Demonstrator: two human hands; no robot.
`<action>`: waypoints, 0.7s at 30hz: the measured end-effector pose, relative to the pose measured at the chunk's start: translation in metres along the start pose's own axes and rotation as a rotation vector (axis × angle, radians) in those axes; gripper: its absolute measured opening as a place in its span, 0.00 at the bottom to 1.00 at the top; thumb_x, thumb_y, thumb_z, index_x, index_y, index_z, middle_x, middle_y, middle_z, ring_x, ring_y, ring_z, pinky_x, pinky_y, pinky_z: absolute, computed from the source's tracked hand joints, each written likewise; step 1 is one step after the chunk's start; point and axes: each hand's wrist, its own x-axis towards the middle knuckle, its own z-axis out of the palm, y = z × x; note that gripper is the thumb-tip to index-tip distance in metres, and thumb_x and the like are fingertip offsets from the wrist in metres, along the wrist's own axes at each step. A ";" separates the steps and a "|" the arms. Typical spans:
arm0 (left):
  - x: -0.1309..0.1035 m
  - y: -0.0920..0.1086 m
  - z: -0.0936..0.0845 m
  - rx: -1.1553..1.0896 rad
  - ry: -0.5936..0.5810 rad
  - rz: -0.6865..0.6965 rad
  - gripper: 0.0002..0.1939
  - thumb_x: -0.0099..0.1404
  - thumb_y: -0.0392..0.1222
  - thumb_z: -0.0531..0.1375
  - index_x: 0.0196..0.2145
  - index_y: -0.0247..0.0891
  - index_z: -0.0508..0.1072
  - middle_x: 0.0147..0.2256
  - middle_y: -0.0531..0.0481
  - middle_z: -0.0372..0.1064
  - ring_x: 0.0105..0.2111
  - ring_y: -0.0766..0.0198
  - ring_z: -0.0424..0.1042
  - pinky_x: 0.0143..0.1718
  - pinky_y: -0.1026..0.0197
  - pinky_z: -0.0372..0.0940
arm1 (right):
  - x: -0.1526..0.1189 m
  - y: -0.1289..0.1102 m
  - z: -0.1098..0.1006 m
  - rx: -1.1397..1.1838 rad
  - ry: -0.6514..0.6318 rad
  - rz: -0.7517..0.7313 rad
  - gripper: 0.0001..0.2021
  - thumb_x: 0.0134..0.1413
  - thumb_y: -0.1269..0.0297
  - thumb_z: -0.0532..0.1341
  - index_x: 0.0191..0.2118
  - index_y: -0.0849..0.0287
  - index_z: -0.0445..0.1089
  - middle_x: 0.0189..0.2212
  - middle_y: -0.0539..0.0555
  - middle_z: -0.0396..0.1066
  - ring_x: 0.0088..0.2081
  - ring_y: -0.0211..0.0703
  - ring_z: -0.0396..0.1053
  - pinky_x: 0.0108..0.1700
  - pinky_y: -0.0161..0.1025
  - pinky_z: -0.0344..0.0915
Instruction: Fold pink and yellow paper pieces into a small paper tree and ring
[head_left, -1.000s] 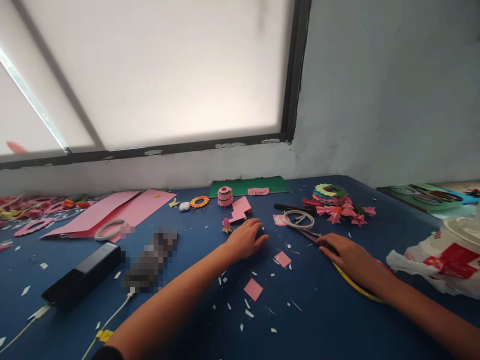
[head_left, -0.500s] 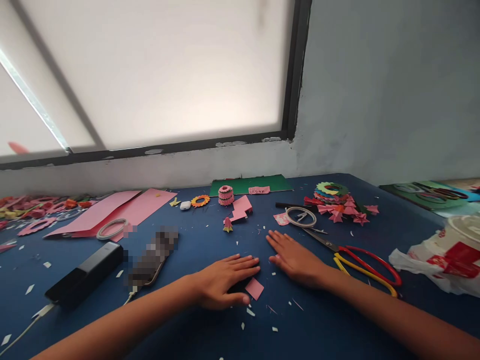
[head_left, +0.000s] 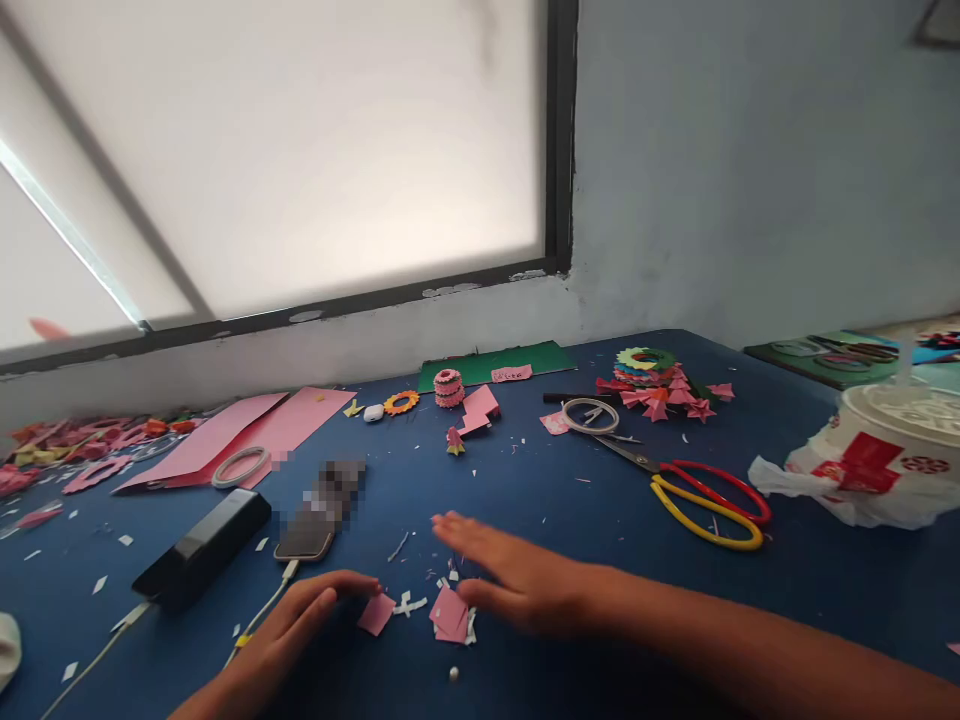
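My right hand (head_left: pixel 525 580) is held edge-on over the table with its fingers stretched out and its thumb apart. At its thumb lie overlapping pink paper squares (head_left: pixel 450 612) with white paper scraps around them. My left hand (head_left: pixel 296 620) is open, its fingers stretched toward a single pink paper square (head_left: pixel 376 614), whose corner the fingertips reach. A white scrap strip (head_left: pixel 409 604) lies between the two hands. A tiny whitish bit (head_left: pixel 454 673) rests closer to me. Neither hand grips anything.
Scissors (head_left: pixel 675 490) with red and yellow handles lie at right, beside a tape roll (head_left: pixel 590 416). A bagged cup (head_left: pixel 862 450) stands far right. At left are a phone (head_left: pixel 306 540), a black power bank (head_left: pixel 202 545) with cables and pink sheets (head_left: pixel 225 430). Folded paper flowers (head_left: pixel 675 398) lie behind.
Both hands have swept left and nearer across the tabletop. Paper squares and white scraps now sit gathered between them. The camera view has turned slightly right.
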 end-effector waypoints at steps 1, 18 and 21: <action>-0.001 -0.001 0.000 0.023 0.027 -0.018 0.27 0.69 0.59 0.42 0.47 0.47 0.75 0.47 0.49 0.74 0.49 0.51 0.72 0.51 0.48 0.66 | -0.020 0.010 -0.008 -0.015 0.008 0.023 0.36 0.62 0.46 0.49 0.66 0.65 0.44 0.67 0.57 0.40 0.67 0.49 0.38 0.66 0.47 0.42; -0.001 0.001 0.008 -0.092 0.055 -0.117 0.26 0.70 0.56 0.44 0.61 0.44 0.59 0.63 0.51 0.53 0.63 0.52 0.51 0.63 0.43 0.44 | 0.051 0.015 0.029 -0.189 -0.183 -0.212 0.42 0.55 0.41 0.54 0.66 0.64 0.44 0.67 0.62 0.41 0.67 0.52 0.35 0.66 0.52 0.29; -0.011 -0.005 0.002 -0.206 0.112 -0.183 0.27 0.70 0.57 0.43 0.59 0.45 0.62 0.62 0.51 0.56 0.63 0.51 0.52 0.63 0.42 0.44 | 0.076 0.006 0.044 -0.206 -0.181 -0.297 0.41 0.56 0.41 0.53 0.66 0.67 0.46 0.66 0.64 0.42 0.67 0.51 0.36 0.66 0.50 0.32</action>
